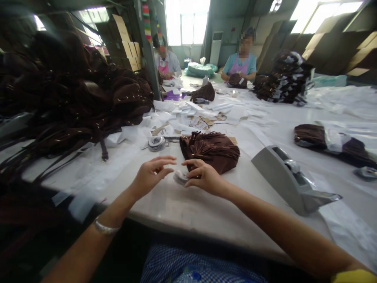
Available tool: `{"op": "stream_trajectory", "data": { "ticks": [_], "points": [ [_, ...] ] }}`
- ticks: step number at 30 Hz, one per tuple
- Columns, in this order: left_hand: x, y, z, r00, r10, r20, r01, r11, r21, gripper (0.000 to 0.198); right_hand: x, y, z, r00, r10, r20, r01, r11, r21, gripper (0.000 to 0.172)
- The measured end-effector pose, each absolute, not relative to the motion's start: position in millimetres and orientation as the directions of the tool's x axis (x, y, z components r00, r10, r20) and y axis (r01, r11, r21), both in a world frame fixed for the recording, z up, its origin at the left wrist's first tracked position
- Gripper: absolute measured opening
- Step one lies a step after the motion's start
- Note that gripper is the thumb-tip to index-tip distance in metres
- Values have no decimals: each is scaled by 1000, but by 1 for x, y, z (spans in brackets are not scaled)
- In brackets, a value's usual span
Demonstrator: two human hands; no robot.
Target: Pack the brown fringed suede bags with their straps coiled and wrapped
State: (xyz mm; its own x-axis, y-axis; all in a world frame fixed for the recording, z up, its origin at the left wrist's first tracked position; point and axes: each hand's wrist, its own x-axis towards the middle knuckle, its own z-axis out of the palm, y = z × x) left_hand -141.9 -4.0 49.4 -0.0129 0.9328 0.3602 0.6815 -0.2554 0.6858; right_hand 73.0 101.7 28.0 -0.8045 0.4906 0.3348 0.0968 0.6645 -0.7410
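A brown fringed bag (213, 151) lies on the white table in front of me. Just nearer than the bag, my right hand (204, 177) has its thumb and a finger at the edge of a small pale grey wrapped coil (179, 177), which is smeared by motion. It seems pinched between them, its index finger stretched above. My left hand (153, 173) hovers to the left of the coil, fingers and thumb apart, holding nothing. Another grey wrapped coil (156, 143) rests at the bag's left, beside a dark strap.
A grey tape dispenser (290, 177) stands at right. Brown bags (112, 94) are heaped at left; a wrapped one (309, 135) lies far right. Paper scraps (206, 114) cover the middle. Two people (241, 65) (167, 63) work across the table (165, 208).
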Motion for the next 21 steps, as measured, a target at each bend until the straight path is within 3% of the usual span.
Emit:
{"op": "stream_trajectory", "data": {
  "ticks": [2,3,6,10,15,21],
  "points": [
    [-126,-5,50,-346,865,364,588,-103,803,25,75,102,35,-698,648,305,43,464,-885,11],
    [-116,-5,49,-426,844,325,517,-68,853,28,76,102,37,-641,719,267,-4,345,-938,11],
    [-82,1,43,-393,884,252,339,-116,934,32,75,98,38,-522,841,142,-204,39,-978,18],
    [-49,17,36,-363,849,384,360,-252,898,35,73,93,32,-476,877,59,-462,-193,-866,22],
    [-32,37,31,-339,770,541,564,-295,772,31,76,97,20,-441,896,-41,-589,-324,-740,29],
    [-24,51,23,-303,785,541,611,-276,742,27,77,103,8,-419,904,-88,-612,-352,-708,39]
  ]
}}
